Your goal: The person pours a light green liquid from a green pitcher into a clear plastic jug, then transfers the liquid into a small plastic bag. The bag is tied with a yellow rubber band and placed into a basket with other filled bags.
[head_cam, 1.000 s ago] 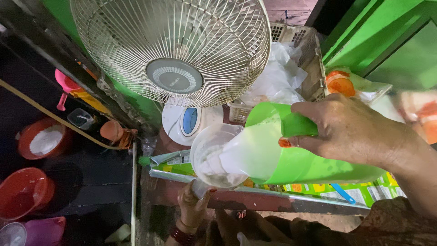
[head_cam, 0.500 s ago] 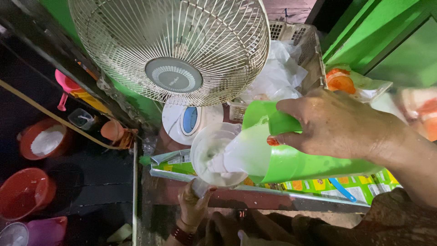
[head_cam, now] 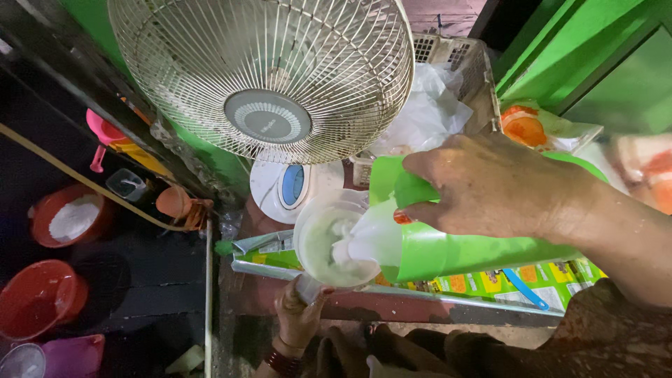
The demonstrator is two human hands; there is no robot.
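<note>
Fingers of the right hand [head_cam: 500,185] wrap around a green jug [head_cam: 455,234], pressed together over its top and side, tipping it nearly flat so its spout sits inside the mouth of a clear plastic cup [head_cam: 332,241]. Pale, whitish liquid [head_cam: 343,248] lies in the cup where the spout meets it. The left hand [head_cam: 299,315] holds the cup from below, fingers pinching its narrow base, a dark bracelet [head_cam: 283,362] at the wrist. Cup and jug hang above the near edge of a counter [head_cam: 420,304] carrying colourful flat packets [head_cam: 490,280]. Behind them stands a cream table fan [head_cam: 269,77], with a basket of white plastic bags [head_cam: 430,112] beside it. Off the counter's left edge, lower down, sit red bowls [head_cam: 38,297], one holding white powder [head_cam: 73,217].
</note>
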